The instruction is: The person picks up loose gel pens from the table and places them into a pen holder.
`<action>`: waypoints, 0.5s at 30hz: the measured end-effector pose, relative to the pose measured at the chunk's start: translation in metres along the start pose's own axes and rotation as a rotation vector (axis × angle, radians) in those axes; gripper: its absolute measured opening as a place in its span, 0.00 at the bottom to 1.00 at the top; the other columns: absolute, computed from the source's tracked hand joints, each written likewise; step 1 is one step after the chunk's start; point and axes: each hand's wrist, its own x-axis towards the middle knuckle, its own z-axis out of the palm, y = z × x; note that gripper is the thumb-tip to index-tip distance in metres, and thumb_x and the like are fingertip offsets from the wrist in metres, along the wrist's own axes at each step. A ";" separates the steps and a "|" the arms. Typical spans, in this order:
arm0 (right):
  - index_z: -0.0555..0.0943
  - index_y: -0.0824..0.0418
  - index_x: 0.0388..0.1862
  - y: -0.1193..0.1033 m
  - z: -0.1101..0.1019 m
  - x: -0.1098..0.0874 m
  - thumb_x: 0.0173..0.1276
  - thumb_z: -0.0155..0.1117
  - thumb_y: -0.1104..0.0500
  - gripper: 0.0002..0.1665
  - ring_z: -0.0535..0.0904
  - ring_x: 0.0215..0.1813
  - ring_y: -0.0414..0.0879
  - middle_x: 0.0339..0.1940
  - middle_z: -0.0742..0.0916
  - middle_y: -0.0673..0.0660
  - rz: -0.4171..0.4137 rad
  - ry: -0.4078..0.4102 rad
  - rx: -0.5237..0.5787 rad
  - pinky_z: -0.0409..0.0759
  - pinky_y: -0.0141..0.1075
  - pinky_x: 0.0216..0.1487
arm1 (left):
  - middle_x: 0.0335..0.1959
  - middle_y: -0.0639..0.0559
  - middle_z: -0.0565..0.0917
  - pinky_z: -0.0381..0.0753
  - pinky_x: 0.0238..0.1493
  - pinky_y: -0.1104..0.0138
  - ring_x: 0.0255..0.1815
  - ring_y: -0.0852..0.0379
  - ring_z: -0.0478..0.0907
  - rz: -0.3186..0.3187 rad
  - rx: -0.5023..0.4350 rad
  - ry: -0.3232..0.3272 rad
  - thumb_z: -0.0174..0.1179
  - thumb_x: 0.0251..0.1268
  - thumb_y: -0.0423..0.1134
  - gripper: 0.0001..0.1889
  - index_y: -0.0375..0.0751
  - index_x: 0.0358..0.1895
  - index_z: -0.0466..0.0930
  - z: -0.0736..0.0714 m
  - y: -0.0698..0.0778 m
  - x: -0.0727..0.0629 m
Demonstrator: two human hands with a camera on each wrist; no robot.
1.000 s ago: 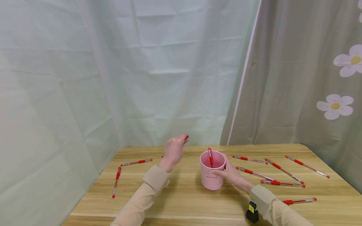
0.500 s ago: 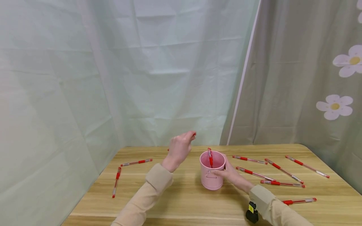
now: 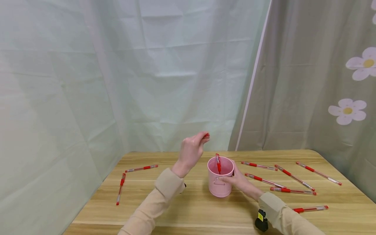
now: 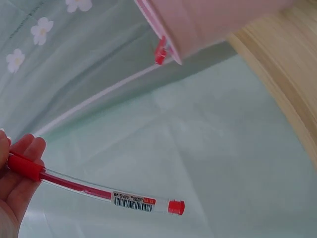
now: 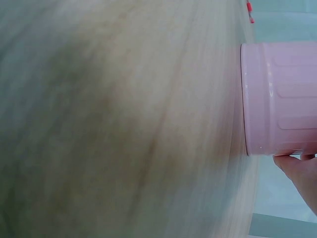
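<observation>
My left hand [image 3: 190, 152] is raised above the table, left of and higher than the pink bucket [image 3: 219, 190]. It pinches a red gel pen [image 4: 79, 186] near its red grip; in the left wrist view the clear barrel and red end cap stick out. In the head view the hand hides most of that pen. My right hand [image 3: 241, 180] holds the bucket's right side, its thumb across the front near the small handle. The bucket stands upright on the table. One red pen [image 3: 218, 164] leans inside it, its upper end above the rim.
Several red pens lie scattered on the wooden table [image 3: 202, 218] right of the bucket, among them a near pen [image 3: 311, 209]. At the left lie a slanted pen [image 3: 141, 168] and a lengthwise pen [image 3: 120, 189]. A pale curtain [image 3: 176, 81] hangs behind the table.
My left hand has moved right and slightly up with the pen, nearer the bucket. The right hand and bucket have stayed in place.
</observation>
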 end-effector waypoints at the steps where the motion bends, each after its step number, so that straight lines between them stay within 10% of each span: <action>1: 0.53 0.57 0.65 0.000 0.000 0.000 0.54 0.69 0.57 0.45 0.62 0.60 0.55 0.60 0.67 0.59 0.000 0.000 0.000 0.64 0.48 0.56 | 0.28 0.47 0.83 0.77 0.32 0.72 0.29 0.56 0.81 -0.006 -0.011 0.012 0.62 0.54 0.27 0.04 0.33 0.34 0.78 0.000 0.001 0.001; 11: 0.55 0.57 0.65 -0.004 0.002 -0.001 0.54 0.69 0.58 0.44 0.63 0.60 0.54 0.59 0.68 0.58 0.018 0.015 0.003 0.65 0.48 0.56 | 0.29 0.47 0.82 0.75 0.35 0.74 0.32 0.60 0.80 -0.124 -0.276 0.103 0.59 0.55 0.26 0.03 0.32 0.32 0.76 0.001 0.011 0.007; 15: 0.55 0.56 0.64 0.001 0.001 0.000 0.54 0.69 0.57 0.44 0.63 0.59 0.54 0.59 0.68 0.58 0.006 0.015 -0.004 0.65 0.48 0.56 | 0.30 0.47 0.83 0.73 0.18 0.77 0.21 0.65 0.77 -0.178 -0.345 0.111 0.58 0.57 0.26 0.02 0.33 0.33 0.76 0.002 0.015 0.006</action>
